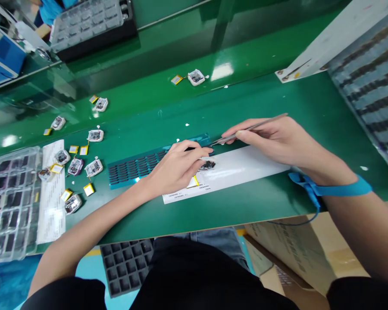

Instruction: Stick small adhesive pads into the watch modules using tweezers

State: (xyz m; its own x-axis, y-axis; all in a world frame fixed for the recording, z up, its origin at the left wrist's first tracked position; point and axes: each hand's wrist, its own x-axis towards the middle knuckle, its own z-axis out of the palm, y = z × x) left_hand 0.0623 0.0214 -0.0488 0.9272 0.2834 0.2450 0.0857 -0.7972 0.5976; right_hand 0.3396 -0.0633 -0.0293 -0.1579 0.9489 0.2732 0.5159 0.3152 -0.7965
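Note:
My right hand (261,137) grips metal tweezers (265,123) like a pen, their tips pointing left at the end of a teal sheet (116,183) with rows of black strips. My left hand (177,165) reaches over that sheet, its index fingertip beside the tweezer tips. Its lower fingers are curled against a small opened electronic device (208,165), whose circuit board shows; the hand covers part of it. A yellow-edged battery (193,182) lies just below these fingers, on a white printed paper strip (245,165). Whatever is between the tweezer tips is too small to make out.
Several opened white devices with batteries (95,135) lie on the green bench to the left; another (196,77) sits farther back. A clear compartment tray (13,202) stands at left, a stacked tray (375,82) at right. A blue wrist strap (342,188) trails a cord.

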